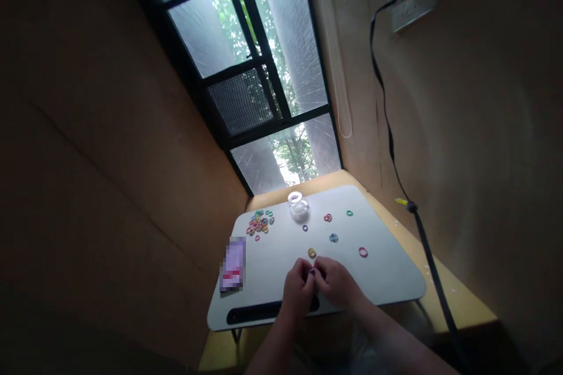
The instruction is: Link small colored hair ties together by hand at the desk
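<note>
My left hand and my right hand meet at the fingertips over the near part of a white lap table. Both are closed in a pinch on a small purple hair tie, mostly hidden by the fingers. Just beyond the fingertips lies a yellow cluster of hair ties. A blue cluster and a pink hair tie are to the right. Farther back are a red-pink cluster, a green hair tie and another purple hair tie.
A mixed pile of hair ties lies at the back left. A clear round container stands at the back edge. A blurred purple phone-shaped object lies at left. A black cable hangs along the right wall, near the window.
</note>
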`<state>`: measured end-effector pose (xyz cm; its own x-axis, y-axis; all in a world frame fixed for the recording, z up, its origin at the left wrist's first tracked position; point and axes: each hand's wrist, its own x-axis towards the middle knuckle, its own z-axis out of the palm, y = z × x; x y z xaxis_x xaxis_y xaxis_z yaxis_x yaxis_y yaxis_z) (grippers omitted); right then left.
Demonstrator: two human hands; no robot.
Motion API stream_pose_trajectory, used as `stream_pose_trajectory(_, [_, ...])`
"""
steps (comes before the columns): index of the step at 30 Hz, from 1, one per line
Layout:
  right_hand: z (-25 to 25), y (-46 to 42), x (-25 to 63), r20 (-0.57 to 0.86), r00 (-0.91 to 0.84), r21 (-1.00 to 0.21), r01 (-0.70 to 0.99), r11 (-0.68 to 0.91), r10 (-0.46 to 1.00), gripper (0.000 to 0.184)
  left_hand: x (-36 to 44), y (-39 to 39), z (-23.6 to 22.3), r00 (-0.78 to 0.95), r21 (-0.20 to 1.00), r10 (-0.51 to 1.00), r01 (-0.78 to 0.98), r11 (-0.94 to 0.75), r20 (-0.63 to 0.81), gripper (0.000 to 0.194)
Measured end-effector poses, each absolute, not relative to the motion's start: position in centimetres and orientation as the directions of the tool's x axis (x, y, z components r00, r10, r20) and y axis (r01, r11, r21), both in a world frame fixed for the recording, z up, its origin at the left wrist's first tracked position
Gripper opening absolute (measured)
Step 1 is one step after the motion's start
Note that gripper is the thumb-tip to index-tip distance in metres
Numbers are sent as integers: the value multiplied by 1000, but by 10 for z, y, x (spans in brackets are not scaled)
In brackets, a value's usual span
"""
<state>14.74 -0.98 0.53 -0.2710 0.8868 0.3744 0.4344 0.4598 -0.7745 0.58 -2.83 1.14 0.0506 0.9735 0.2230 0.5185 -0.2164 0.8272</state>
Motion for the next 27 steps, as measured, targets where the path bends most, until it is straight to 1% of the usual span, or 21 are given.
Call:
stream_pose_trajectory(13, [8, -9, 149, 374, -257, -786, 422, 452, 891, 16, 5, -20, 6, 11, 860, 976, 471, -197, 217, 5])
stream_pose_trajectory(27, [5, -9, 143, 381, -280, -754, 458, 472, 881, 15, 0, -25, 9, 28, 837, 969, 498, -225, 245, 6])
